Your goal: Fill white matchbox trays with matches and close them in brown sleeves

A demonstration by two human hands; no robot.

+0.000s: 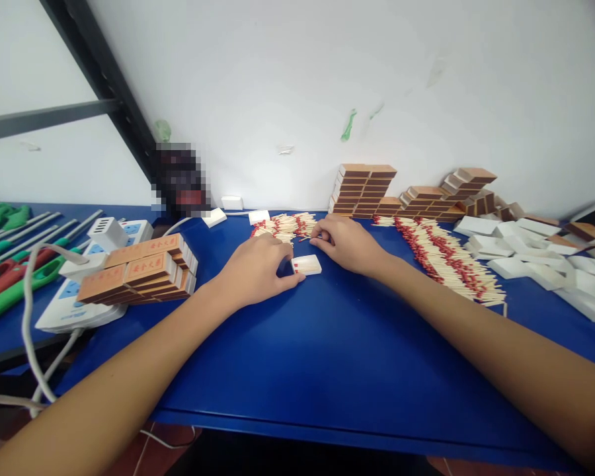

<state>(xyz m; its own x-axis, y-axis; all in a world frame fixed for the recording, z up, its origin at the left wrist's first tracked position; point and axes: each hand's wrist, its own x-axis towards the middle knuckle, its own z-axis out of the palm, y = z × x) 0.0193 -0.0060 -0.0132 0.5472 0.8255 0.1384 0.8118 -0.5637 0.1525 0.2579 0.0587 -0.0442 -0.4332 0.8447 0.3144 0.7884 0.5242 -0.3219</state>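
On the blue table lies a small white matchbox tray with a few red-tipped matches in it. My left hand grips its left end, thumb at the near side, the fingers curled behind. Just beyond the tray, my right hand pinches a match, its red head pointing left. A loose pile of matches spreads behind both hands, partly hidden by my left fingers.
Matchbox stacks stand by the wall and on the left, near a white power strip. Right of my arm lie a long heap of matches and many white trays. Green-handled tools lie far left.
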